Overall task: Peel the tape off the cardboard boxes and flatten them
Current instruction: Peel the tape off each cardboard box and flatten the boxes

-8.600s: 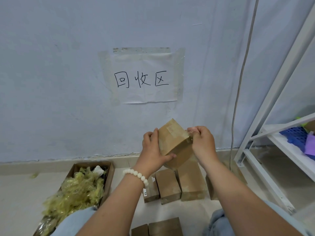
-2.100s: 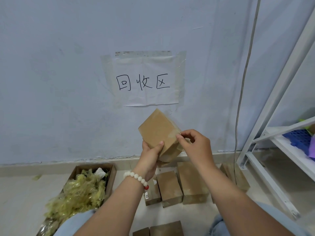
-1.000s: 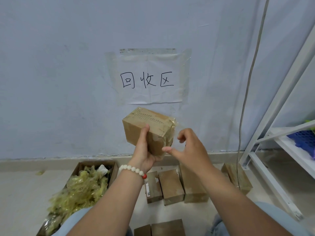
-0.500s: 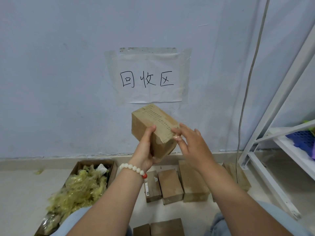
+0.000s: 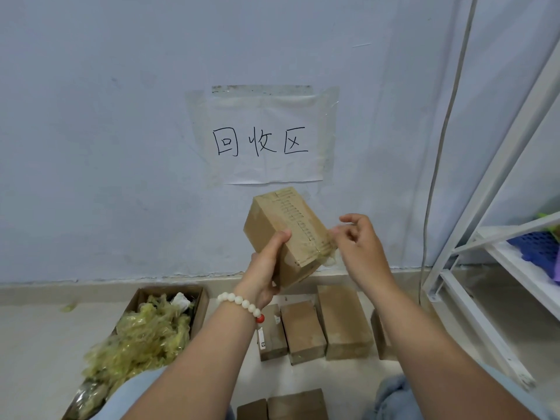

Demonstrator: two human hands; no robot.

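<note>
Pale wall (image 5: pixel 121 147) behind. Gripped from below by left hand (image 5: pixel 265 268): cardboard box (image 5: pixel 291 234). Right of box, pinching lifted tape (image 5: pixel 328 241): right hand (image 5: pixel 362 253). Below box: further boxes (image 5: pixel 344 322).

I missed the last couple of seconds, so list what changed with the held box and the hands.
The left hand turned the box so its marked face shows. The right hand drew back rightward from the box's corner, its fingers pinching clear tape that stretches off that corner. Unchanged: the left hand's grip, the boxes on the floor, the carton of tape scraps.
</note>
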